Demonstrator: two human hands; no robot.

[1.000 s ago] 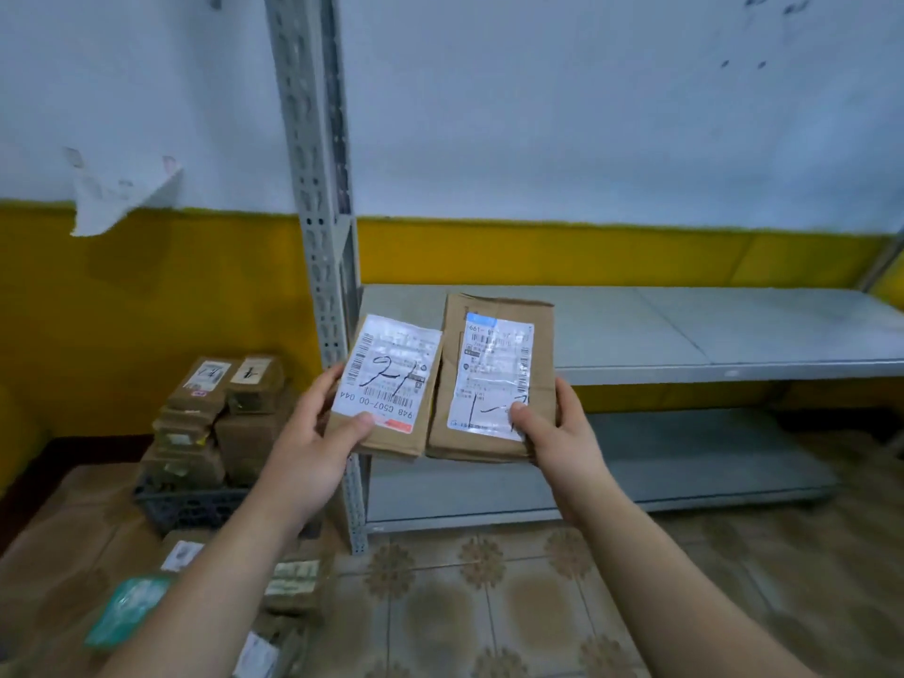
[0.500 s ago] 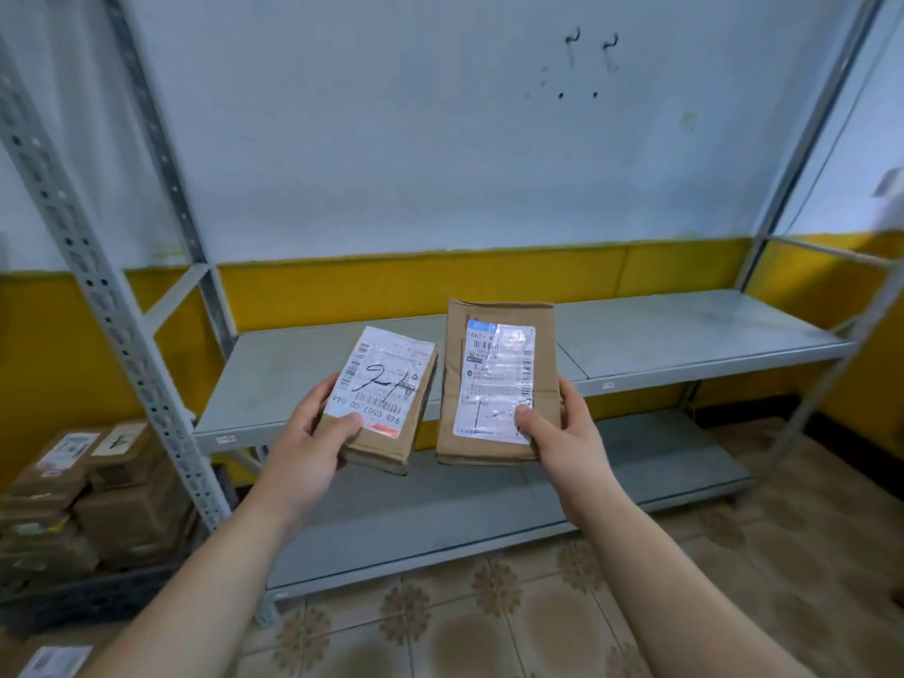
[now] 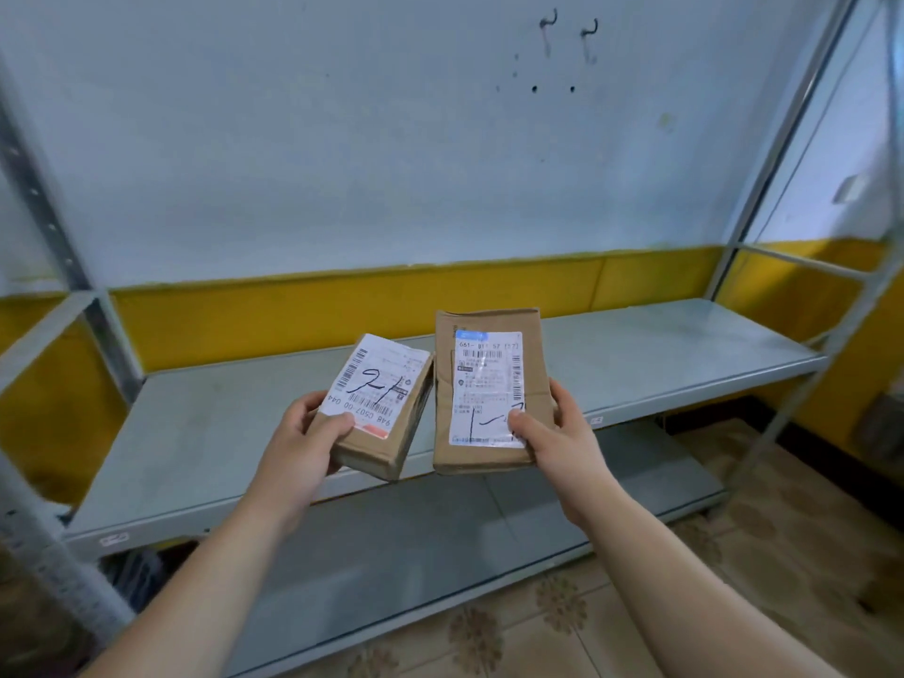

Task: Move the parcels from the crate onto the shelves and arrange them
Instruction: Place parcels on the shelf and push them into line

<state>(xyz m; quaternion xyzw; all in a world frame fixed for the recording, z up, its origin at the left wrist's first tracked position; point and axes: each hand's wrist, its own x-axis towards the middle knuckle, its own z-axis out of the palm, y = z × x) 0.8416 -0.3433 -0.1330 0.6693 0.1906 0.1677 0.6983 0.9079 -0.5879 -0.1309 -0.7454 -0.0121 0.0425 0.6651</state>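
My left hand (image 3: 298, 445) grips a small brown cardboard parcel (image 3: 391, 433) with a white label marked "24", tilted to the right. My right hand (image 3: 553, 437) grips a taller, flat brown parcel (image 3: 489, 330) whose white label shows a barcode and handwriting, thumb pressed on the label. Both parcels are held side by side, almost touching, in front of the grey metal upper shelf (image 3: 660, 345). A second grey shelf (image 3: 391, 545) lies below it near the floor. The crate is out of view.
Grey perforated shelf uprights stand at the left (image 3: 34, 188) and right (image 3: 782, 139). Behind the shelving is a white wall with a yellow lower band (image 3: 293, 310). Patterned floor tiles (image 3: 734, 555) run under and in front of the shelves.
The view has swung right from the crate and stacked parcels to face the shelving squarely. Both hands still hold the same two parcels, now over the upper shelf's front edge.
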